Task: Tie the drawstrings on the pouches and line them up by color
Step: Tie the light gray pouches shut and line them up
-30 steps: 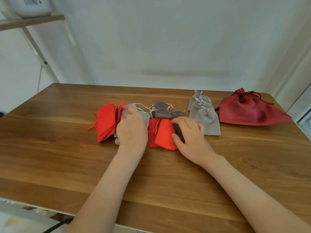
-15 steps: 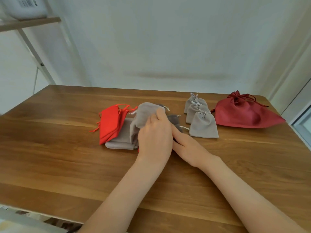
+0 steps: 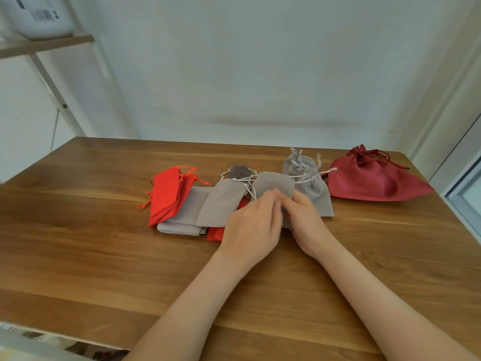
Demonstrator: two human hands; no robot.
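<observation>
Hands: the left hand (image 3: pixel 251 226) and the right hand (image 3: pixel 304 220) are close together at the middle of the bench, fingertips meeting. Both pinch the lower part of one light grey velvet pouch.
Held pouch: the light grey velvet pouch (image 3: pixel 273 183) rises above the fingers with its top flat and not gathered. Thin white cords (image 3: pixel 309 175) run from beside its top rightwards across the neighbouring pouches.
Cinched grey row: three small grey pouches with gathered necks (image 3: pixel 315 194) overlap in a line just right of the hands, running toward the far edge.
Dark red bag: a large dark red drawstring bag (image 3: pixel 372 181), its neck gathered, lies at the right end just beside that grey row.
Flat grey pouches: two ungathered grey pouches (image 3: pixel 221 201) lie overlapping just left of the hands.
Brown-grey pouch: a darker brown-grey pouch (image 3: pixel 239 171) lies behind them, with white cords at its mouth.
Orange-red stack: several bright orange-red pouches (image 3: pixel 166 196) are stacked at the left end, touching the flat grey ones, their cords loose.
Hidden pouch: an orange-red corner (image 3: pixel 216 233) shows from under the grey pouches and the left hand.
Bench: a brown wooden bench (image 3: pixel 104 256) carries all of it.
Shelf: a wooden shelf (image 3: pixel 49 44) at upper left holds a white container with a barcode label (image 3: pixel 39 19).
</observation>
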